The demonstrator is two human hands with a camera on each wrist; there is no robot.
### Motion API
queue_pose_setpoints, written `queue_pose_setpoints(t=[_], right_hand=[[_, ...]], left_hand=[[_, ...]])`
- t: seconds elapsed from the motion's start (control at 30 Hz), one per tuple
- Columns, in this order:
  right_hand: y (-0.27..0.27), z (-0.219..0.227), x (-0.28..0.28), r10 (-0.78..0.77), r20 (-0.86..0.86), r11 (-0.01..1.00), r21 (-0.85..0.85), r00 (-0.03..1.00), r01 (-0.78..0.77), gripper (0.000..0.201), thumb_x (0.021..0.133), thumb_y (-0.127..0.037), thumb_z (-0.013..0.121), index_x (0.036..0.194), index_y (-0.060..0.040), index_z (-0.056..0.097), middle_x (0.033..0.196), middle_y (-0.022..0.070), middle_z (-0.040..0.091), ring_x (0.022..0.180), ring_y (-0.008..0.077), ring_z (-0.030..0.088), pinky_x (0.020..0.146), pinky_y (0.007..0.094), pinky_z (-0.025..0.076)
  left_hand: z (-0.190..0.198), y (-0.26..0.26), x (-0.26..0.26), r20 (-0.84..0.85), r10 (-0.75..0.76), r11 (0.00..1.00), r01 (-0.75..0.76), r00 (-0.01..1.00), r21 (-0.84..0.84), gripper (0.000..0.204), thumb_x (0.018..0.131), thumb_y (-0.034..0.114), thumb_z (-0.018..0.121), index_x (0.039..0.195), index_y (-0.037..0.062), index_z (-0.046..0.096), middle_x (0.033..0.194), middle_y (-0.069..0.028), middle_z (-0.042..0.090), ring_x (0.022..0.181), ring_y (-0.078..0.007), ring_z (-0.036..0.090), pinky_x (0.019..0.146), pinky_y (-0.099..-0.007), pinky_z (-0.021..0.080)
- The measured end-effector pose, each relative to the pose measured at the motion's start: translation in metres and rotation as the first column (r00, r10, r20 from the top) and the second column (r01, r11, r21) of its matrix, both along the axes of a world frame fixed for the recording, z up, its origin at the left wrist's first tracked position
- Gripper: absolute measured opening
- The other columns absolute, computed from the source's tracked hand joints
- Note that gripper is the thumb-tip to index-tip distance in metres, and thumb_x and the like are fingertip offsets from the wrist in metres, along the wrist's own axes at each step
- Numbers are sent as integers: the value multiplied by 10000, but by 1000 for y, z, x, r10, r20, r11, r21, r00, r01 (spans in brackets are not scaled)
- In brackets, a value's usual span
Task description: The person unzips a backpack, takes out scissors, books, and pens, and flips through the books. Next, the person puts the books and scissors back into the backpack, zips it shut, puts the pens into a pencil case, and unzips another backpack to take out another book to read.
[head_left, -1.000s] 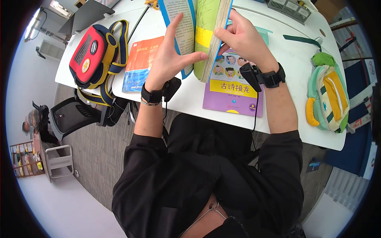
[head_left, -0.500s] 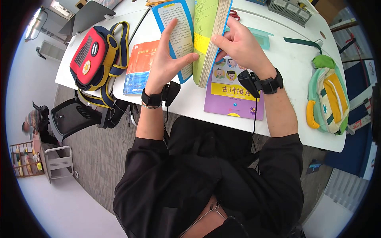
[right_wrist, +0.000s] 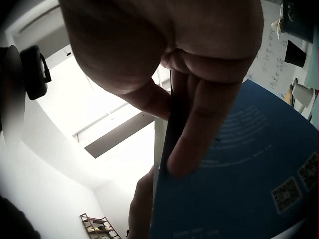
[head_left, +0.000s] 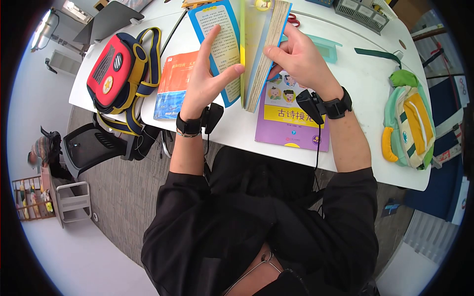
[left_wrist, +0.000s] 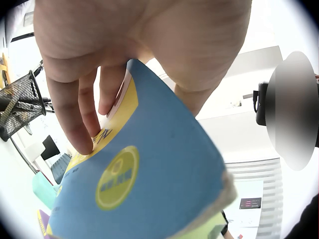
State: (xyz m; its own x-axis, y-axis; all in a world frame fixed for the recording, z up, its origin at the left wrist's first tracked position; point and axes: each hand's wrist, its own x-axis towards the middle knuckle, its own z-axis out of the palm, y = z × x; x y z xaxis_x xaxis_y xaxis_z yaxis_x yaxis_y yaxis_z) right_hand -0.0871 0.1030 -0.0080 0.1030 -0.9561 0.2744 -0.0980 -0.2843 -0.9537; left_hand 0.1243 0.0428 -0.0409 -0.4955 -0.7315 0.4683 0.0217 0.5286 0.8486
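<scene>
A thick blue-covered book (head_left: 224, 54) is held open above the table. My left hand (head_left: 203, 81) grips its left part, thumb over the inner pages; in the left wrist view the fingers (left_wrist: 75, 114) lie against the blue cover (left_wrist: 164, 149). My right hand (head_left: 301, 56) grips the thick page block at the right edge, thumb on the pages; the right wrist view shows its fingers on the blue back cover (right_wrist: 239, 149). Below the book lies a purple book (head_left: 291, 130) with a yellow band, flat on the table.
An orange and blue book (head_left: 170, 89) and a red backpack-shaped bag (head_left: 111, 69) lie at left. A green and yellow bag (head_left: 412, 121) is at right. Red scissors (head_left: 294, 20), a teal case (head_left: 323, 48) and a grey basket (head_left: 363, 14) are farther back on the white table (head_left: 365, 98).
The open pages have changed from green and yellow ones to a paler spread. Since a second ago, the book's left part has tilted outward and my left hand has shifted slightly left.
</scene>
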Motion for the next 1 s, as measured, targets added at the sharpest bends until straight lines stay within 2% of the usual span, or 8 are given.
queue_pose_setpoints(t=[0.17,0.33,0.43,0.57,0.7,0.8,0.9,1.0], right_hand=[[1,2,-2,6,29,1000,-7,1000,-6,392,905,-102,573,1251,32,448,885,127,699,711,158,690,580,277,571],[4,11,-28,-5,-67,1000,18,998,6,397,903,-109,582,1253,27,454,908,134,696,738,164,691,587,289,580],[8,18,-58,17,-130,1000,24,991,-14,407,904,-120,584,1265,18,456,923,136,694,749,174,694,595,292,584],[22,29,-86,3,-143,1000,24,990,1,451,910,-146,590,1308,2,436,908,126,696,739,169,693,603,288,581],[33,35,-108,-71,-187,994,66,980,85,472,903,-143,588,1328,-10,432,893,110,696,710,153,688,607,283,577],[39,37,-113,-108,-201,988,85,974,127,483,900,-130,583,1341,-12,425,892,103,696,713,146,686,603,278,575],[39,37,-115,-102,-195,987,102,975,124,586,905,-181,612,1407,-4,368,911,74,685,713,104,661,598,249,550],[38,40,-112,-91,-194,989,97,977,111,592,904,-175,611,1411,0,361,903,75,684,702,100,656,596,250,550]], left_hand=[[0,3,0,-12,12,999,-12,1000,-48,817,818,194,739,1455,-1,268,1368,-175,456,1245,-241,480,993,-352,439],[1,-7,6,-155,18,977,15,988,213,451,936,141,600,1312,-25,417,1175,-109,589,1051,-150,577,895,-300,476],[1,-24,17,-90,66,980,-47,994,193,384,956,135,564,1283,-26,442,1159,-108,598,1039,-142,581,874,-290,484],[9,-43,23,21,44,998,-45,999,53,517,919,10,524,1390,-8,312,1217,-131,563,1074,-169,578,913,-314,479],[18,-55,20,133,48,995,-36,990,-90,799,874,-73,519,1513,64,59,1283,-159,540,1099,-177,572,909,-309,475],[31,-55,10,154,64,996,-54,986,-69,876,850,-103,503,1531,114,-4,1362,-194,479,1124,-198,561,891,-307,483],[38,-62,3,193,28,999,-31,981,15,882,835,-114,492,1536,134,16,1428,-213,408,1156,-205,542,868,-300,491],[33,-69,-6,148,43,996,-31,988,-81,834,818,-118,490,1530,124,130,1405,-208,431,1167,-201,538,890,-304,480]])
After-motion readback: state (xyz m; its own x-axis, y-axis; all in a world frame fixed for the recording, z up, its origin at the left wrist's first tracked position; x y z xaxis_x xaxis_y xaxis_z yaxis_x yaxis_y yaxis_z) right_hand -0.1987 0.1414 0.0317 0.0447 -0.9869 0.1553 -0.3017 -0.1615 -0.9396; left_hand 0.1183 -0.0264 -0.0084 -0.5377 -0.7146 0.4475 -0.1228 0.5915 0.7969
